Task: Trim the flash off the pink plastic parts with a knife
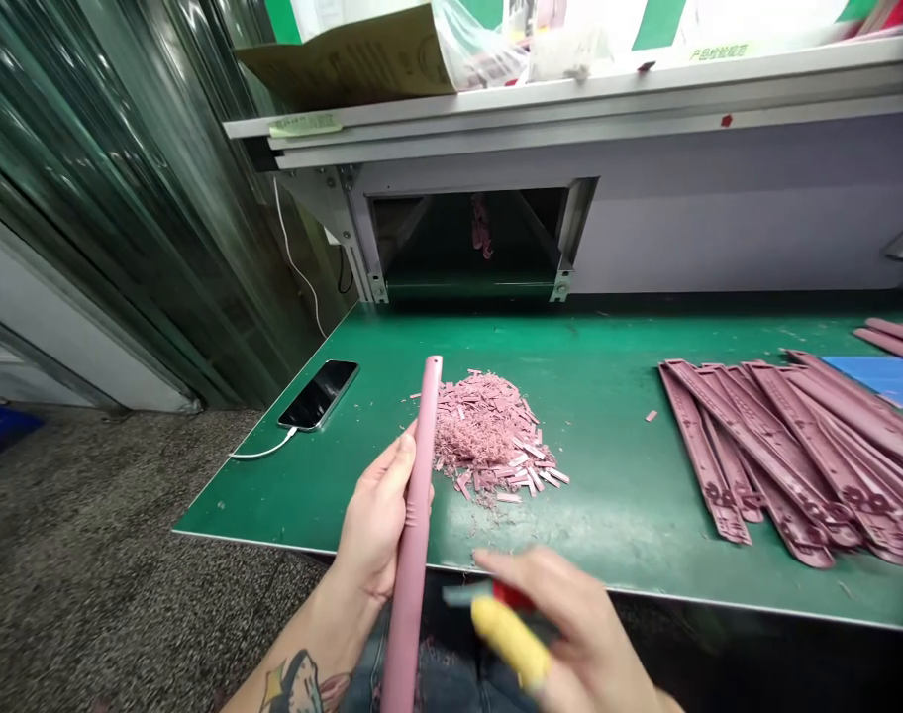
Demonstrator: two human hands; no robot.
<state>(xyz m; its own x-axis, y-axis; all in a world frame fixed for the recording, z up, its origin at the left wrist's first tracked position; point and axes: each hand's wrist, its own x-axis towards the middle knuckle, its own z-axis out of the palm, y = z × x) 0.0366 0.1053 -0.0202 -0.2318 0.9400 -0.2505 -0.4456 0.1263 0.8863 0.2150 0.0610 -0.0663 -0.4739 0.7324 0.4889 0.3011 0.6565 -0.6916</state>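
- Over the near edge of the green table [607, 396], my left hand [377, 520] is wrapped around a long pink strip [416, 525], fingers closed on its middle with the thumb along its left side.
- My right hand [562, 624] is low and blurred; it looks closed around a small tool [507, 619] with red and grey parts, and one finger wears a yellow cot. I cannot tell the tool's working end.
- The strip's long axis runs almost straight away from me, leaning slightly right: its far end points toward the dark opening [473, 243] in the machine, its near end drops past my wrist toward my lap.
- The far end hangs just left of the pile of pink shavings [488, 436], above the table, not touching it.
- Risk, as I judge it: I hold the strip at one spot only, so a hard push from the tool could twist or flex it in my palm.
- The tool is near my left fingers; a slip could catch them.
- A sweep of the strip could scatter the shavings toward the phone [319, 393] or the stacked pink strips [793, 446] on the right.
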